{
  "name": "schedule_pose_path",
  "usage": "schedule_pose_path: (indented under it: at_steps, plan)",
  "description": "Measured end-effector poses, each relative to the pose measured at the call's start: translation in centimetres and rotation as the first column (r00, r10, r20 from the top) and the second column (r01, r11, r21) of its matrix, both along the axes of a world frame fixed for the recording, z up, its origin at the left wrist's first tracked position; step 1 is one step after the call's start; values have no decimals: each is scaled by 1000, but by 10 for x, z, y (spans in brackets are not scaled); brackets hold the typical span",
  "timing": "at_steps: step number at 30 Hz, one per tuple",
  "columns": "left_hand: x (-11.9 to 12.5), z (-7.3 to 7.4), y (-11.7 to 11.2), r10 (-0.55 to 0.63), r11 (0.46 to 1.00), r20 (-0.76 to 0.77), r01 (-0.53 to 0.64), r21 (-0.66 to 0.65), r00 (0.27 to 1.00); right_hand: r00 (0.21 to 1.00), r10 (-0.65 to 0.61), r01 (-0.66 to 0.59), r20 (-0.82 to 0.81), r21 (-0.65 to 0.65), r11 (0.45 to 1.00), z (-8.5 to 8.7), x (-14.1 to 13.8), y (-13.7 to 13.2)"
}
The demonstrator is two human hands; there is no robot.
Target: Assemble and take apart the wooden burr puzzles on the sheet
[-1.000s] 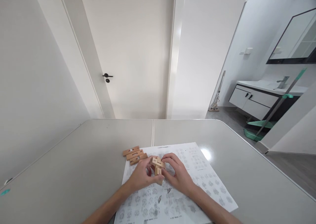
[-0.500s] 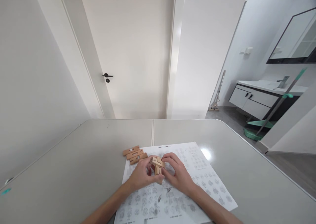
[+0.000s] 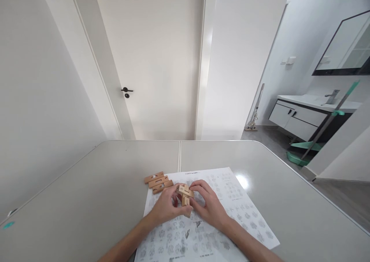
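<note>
Interlocked notched wooden pieces form a small wooden puzzle (image 3: pixel 185 191) between my hands, just above the printed sheet. My left hand (image 3: pixel 167 207) is closed around its left and lower side, with the thumb along the bottom piece. My right hand (image 3: pixel 208 203) pinches the puzzle's right end with thumb and fingertips. Three loose wooden puzzle pieces (image 3: pixel 158 182), with slots and dark marks, lie side by side to the left of it, partly over the sheet's corner. Fingers hide part of the joint between the held pieces.
A large white printed sheet (image 3: pixel 243 219) with rows of small diagrams lies under my hands on the light grey table (image 3: pixel 86 200). A seam runs across the tabletop. Beyond it stand a closed door (image 3: pixel 153 61), a sink cabinet (image 3: pixel 300 115) and a green dustpan (image 3: pixel 297 158).
Almost nothing differs. The whole view has shifted by a few pixels, and both hands keep the same hold on the wooden puzzle.
</note>
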State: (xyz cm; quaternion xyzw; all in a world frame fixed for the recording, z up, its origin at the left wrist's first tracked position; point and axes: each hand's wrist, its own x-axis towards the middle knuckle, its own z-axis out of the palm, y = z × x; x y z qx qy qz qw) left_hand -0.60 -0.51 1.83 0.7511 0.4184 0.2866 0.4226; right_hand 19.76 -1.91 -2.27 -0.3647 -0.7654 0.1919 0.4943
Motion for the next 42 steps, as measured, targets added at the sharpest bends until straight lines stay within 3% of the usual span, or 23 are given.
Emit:
schedule_pose_path:
  at_steps: [9,16,21,25,31,37,42]
  plan:
    - [-1,-4,3,14,1000,1,-14,25,1000,998,-60,58,29,64,996,1,-2,-2]
    - [-1,-5,5,91,993,-38,-88,77,995,994,-94,93,-62,-13,996,8,-3,-3]
    - [-8,-1,11,193,928,-110,-145,343,975,978,-195,193,-77,-32,981,8,0,1]
    - [-16,0,19,153,878,-192,-44,477,970,959,-281,279,-42,-36,960,5,4,4]
    - [-22,-2,24,84,904,-261,36,425,962,920,-382,387,89,-40,921,1,8,8]
    - [-24,8,19,-6,952,-338,109,286,941,898,-404,404,174,33,914,-5,11,10]
    - [-23,9,18,-62,959,-379,160,234,923,884,-416,415,213,50,908,-7,11,11]
